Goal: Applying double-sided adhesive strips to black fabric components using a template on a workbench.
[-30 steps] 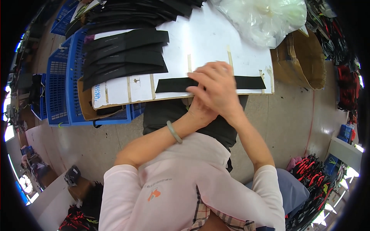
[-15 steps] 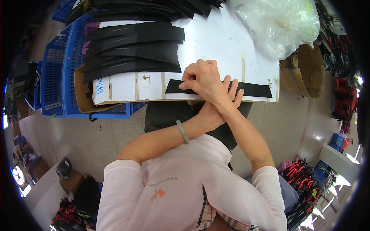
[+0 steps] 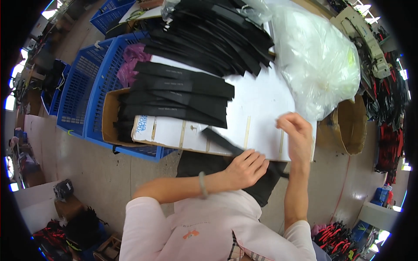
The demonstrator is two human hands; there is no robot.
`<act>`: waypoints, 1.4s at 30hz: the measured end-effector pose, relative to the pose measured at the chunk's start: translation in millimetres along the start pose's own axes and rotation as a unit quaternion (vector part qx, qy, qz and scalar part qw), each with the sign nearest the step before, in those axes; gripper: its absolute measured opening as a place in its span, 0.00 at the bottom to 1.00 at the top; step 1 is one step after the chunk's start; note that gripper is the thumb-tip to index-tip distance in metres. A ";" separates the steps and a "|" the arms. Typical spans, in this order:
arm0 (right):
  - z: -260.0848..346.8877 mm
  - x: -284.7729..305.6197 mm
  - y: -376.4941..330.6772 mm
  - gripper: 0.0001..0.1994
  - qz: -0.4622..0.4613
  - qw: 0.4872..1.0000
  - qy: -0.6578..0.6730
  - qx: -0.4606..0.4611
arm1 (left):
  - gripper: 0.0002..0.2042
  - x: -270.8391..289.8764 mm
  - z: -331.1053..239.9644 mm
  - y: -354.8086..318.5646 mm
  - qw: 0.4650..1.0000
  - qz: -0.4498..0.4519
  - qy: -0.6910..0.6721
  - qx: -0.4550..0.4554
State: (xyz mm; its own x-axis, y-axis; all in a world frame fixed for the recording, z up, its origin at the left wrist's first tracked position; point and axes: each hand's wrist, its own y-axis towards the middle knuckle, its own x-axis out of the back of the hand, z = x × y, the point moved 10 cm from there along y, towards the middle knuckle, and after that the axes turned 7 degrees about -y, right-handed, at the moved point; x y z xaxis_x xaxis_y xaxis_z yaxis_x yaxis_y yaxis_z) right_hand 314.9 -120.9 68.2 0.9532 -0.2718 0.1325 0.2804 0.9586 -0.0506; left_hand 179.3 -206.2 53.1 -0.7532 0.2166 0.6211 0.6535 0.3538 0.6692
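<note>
My left hand is closed around the middle of a black fabric strip at the near edge of the white board. One end of the strip slants up over the board; the other shows past my fingers, below the edge. My right hand is raised over the board's right side, fingers loosely bent and apart, with nothing visible in them. To the left lies a fanned stack of black strips with small pale print. A larger pile of black strips lies behind it.
A bulging clear plastic bag sits at the back right, above an open cardboard box. Blue plastic crates and another cardboard box stand on the left. A pink plastic bag pokes out beside the strips.
My hands, crossed over the strip lying flat before, are now apart. The right has moved right and up; the left now grips the strip, tilted and lifted partly off the board. The view has shifted.
</note>
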 end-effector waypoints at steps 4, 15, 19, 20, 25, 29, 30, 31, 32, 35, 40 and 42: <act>15.4 56.5 -11.3 0.05 -0.065 0.996 0.026 0.051 | 0.10 129.4 2.2 33.8 0.995 -0.069 0.064 -0.015; 72.0 -111.2 94.7 0.07 0.079 0.949 -0.203 0.227 | 0.17 162.2 215.4 0.2 0.968 0.029 0.126 0.214; 59.4 -212.9 121.5 0.05 0.085 0.832 -0.367 0.407 | 0.26 147.6 250.4 0.4 0.943 0.058 0.180 0.274; 54.2 -231.6 125.9 0.04 0.087 0.812 -0.393 0.423 | 0.29 140.0 253.3 -6.8 0.936 0.063 0.196 0.286; 24.2 -267.6 148.0 0.06 0.052 0.727 -0.547 0.411 | 0.29 136.4 230.0 -9.7 0.934 0.036 0.251 0.252; 19.1 -285.2 154.2 0.06 0.073 0.671 -0.621 0.399 | 0.29 140.3 225.7 -9.5 0.935 0.031 0.245 0.256; 21.6 -287.2 156.8 0.05 0.077 0.659 -0.632 0.401 | 0.29 140.9 226.1 -8.6 0.935 0.028 0.248 0.254; 20.2 -287.0 161.0 0.05 0.075 0.657 -0.632 0.404 | 0.29 139.0 227.7 -9.7 0.935 0.029 0.242 0.258; 20.7 -289.4 158.3 0.04 0.069 0.644 -0.613 0.453 | 0.29 138.4 228.4 -10.0 0.935 0.031 0.237 0.261; 43.1 -274.5 148.3 0.04 0.027 0.661 -0.532 0.528 | 0.26 153.8 242.4 -9.5 0.936 -0.012 0.129 0.328; 120.0 -232.6 68.4 0.09 0.025 0.672 -0.381 0.634 | 0.18 182.0 259.0 -22.2 0.589 -0.408 -0.594 0.366; 129.4 -217.9 40.7 0.10 0.017 0.657 -0.395 0.642 | 0.18 196.1 237.4 -2.7 0.610 -0.440 -0.578 0.315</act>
State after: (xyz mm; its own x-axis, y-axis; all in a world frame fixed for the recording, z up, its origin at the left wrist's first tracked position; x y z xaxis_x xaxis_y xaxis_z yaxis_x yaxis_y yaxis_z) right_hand 104.0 -11.6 165.3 0.4587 -0.6056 0.6503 -0.5483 0.3831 0.7434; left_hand 12.1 51.4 76.3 -0.5783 0.0587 -0.8137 0.0732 0.9971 0.0199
